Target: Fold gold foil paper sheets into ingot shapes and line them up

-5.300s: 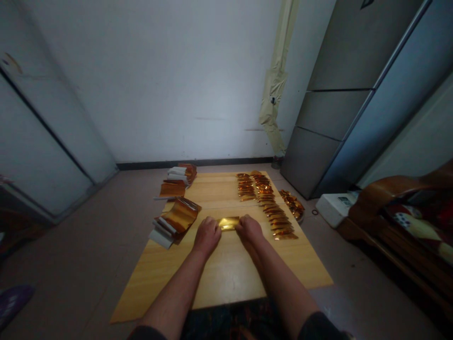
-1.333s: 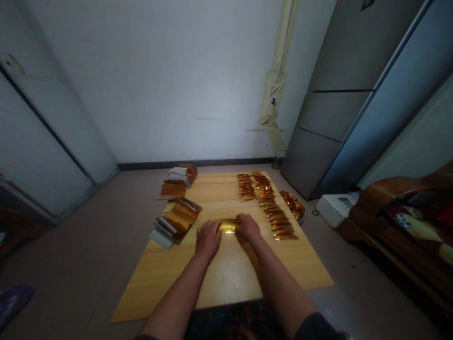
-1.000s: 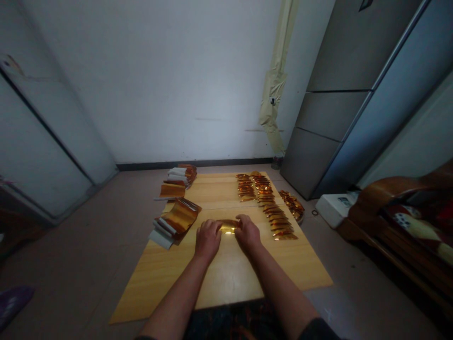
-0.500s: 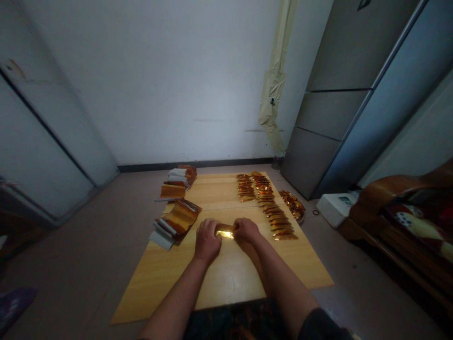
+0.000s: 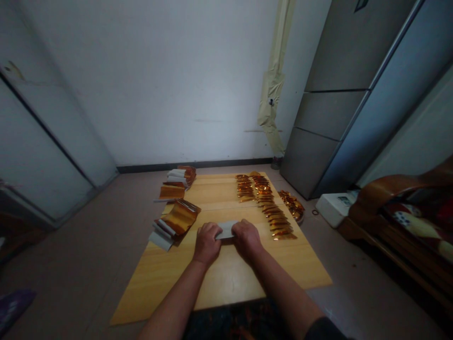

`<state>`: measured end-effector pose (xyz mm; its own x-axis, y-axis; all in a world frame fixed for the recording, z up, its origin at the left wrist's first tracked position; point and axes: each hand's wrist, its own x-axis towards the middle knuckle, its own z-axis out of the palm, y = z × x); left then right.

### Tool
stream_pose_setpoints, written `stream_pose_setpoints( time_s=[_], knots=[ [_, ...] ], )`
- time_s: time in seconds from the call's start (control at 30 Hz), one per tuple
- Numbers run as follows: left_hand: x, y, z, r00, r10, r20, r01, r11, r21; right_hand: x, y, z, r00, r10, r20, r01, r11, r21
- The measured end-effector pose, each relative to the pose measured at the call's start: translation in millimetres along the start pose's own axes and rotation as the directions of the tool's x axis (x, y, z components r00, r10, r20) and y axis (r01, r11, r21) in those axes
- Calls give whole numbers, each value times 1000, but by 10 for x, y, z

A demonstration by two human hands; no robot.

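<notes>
Between my two hands, just above the wooden board, is a small sheet of foil paper [image 5: 226,229] with its pale grey side showing. My left hand [image 5: 208,242] is closed on its left end, and my right hand [image 5: 247,237] grips the right end. To the left lies a stack of gold foil paper [image 5: 182,218] with grey-backed sheets fanned out. On the right, folded gold foil pieces [image 5: 278,219] stand in overlapping rows.
The wooden board [image 5: 226,283] lies in front of me. More foil sheets [image 5: 172,191] are at its far left. Beyond the right edge sits a container of gold pieces [image 5: 292,206], near a white box [image 5: 332,210], a refrigerator [image 5: 314,141] and a wooden seat [image 5: 368,236].
The sheet between my hands showed shiny gold before; now its grey side faces me. Both hands stay in nearly the same place, with the right hand slightly turned.
</notes>
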<state>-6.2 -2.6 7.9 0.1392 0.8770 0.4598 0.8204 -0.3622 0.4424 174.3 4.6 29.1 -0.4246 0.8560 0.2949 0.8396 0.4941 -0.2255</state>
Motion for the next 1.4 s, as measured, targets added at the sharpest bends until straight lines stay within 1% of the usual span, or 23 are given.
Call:
stream_pose_setpoints(
  time_s=[0.07, 0.13, 0.27, 0.4, 0.6, 0.77, 0.87, 0.93, 1.0, 1.03, 1.1, 1.2, 1.3, 1.4],
  knots=[
    [-5, 0, 3, 997, 23, 68, -23, 1000, 4, -33, 36, 24, 999, -33, 15, 33, 999, -23],
    [-12, 0, 7, 993, 46, 108, -47, 999, 7, -75, 67, 27, 998, -48, 30, 49, 998, -35],
    [-41, 27, -22, 983, 105, 153, -111, 993, 36, -176, 111, -26, 994, -96, 46, 97, 995, -24],
    [-100, 72, -108, 968, 155, 196, -174, 981, 82, -271, 120, -105, 987, -145, 72, 144, 989, 16],
    [-201, 65, -221, 949, 193, 250, -221, 971, 87, -360, 70, -205, 984, -140, 111, 135, 990, 49],
    [-209, 63, -211, 943, 183, 280, -222, 968, 116, -360, 67, -181, 987, -106, 123, 101, 994, 44],
    [-191, 71, -145, 953, 161, 257, -206, 965, 159, -291, 113, -112, 993, -59, 102, 51, 996, 76],
    [-184, 72, -94, 961, 152, 231, -194, 966, 172, -210, 152, -74, 997, 39, 68, -46, 995, 91],
    [-184, 68, -53, 968, 145, 207, -182, 968, 175, -108, 181, -56, 989, 144, 35, -147, 984, 104],
    [-187, 65, -39, 970, 143, 198, -178, 968, 176, -53, 188, -54, 983, 181, 39, -185, 977, 106],
    [-195, 62, -27, 974, 137, 181, -170, 969, 181, 55, 187, -63, 969, 231, 87, -238, 967, 88],
    [-205, 73, -46, 981, 113, 160, -143, 972, 189, 196, 160, -89, 943, 275, 190, -286, 958, 32],
    [-205, 98, -86, 984, 80, 162, -111, 976, 190, 300, 132, -116, 915, 300, 268, -308, 951, -12],
    [-196, 117, -110, 982, 65, 179, -100, 977, 190, 366, 114, -135, 901, 304, 308, -315, 949, -17]
  ],
)
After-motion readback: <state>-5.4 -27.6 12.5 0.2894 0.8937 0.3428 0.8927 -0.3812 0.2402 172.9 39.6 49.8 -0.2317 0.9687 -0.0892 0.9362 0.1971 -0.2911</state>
